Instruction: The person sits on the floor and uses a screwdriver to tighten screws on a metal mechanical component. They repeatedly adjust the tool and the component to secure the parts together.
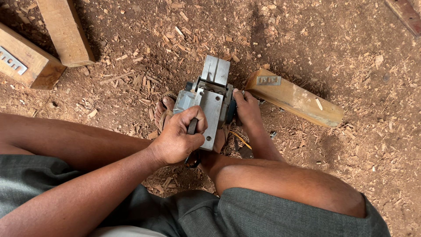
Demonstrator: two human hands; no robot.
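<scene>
The person sits low over a dirt floor (351,52) strewn with wood chips and shavings, knees drawn up, in grey shorts (245,215). Between the feet lies an electric planer (210,103), turned sole up, its flat grey metal plates facing the camera and its length running away from the body.

The left hand (177,136) is closed in a fist on a dark tool handle (192,127), pressed against the near part of the planer's sole; the tool's working end is hidden by the fingers and the machine, so what kind of tool it is cannot be told. The right hand (246,107) lies against the planer's right side, fingers wrapped on its dark housing, steadying it; that grip is closed on the planer's body.

A sandalled foot (165,109) shows just left of the planer, touching or nearly touching it. A thin yellow wire (240,138) lies on the floor below the right wrist.

Just right of the planer, near the right hand, lies a wooden block (294,98) with a small metal plate on its near end. Two more wooden beams (52,39) rest at the upper left, well apart from the hands, one also bearing a metal plate.
</scene>
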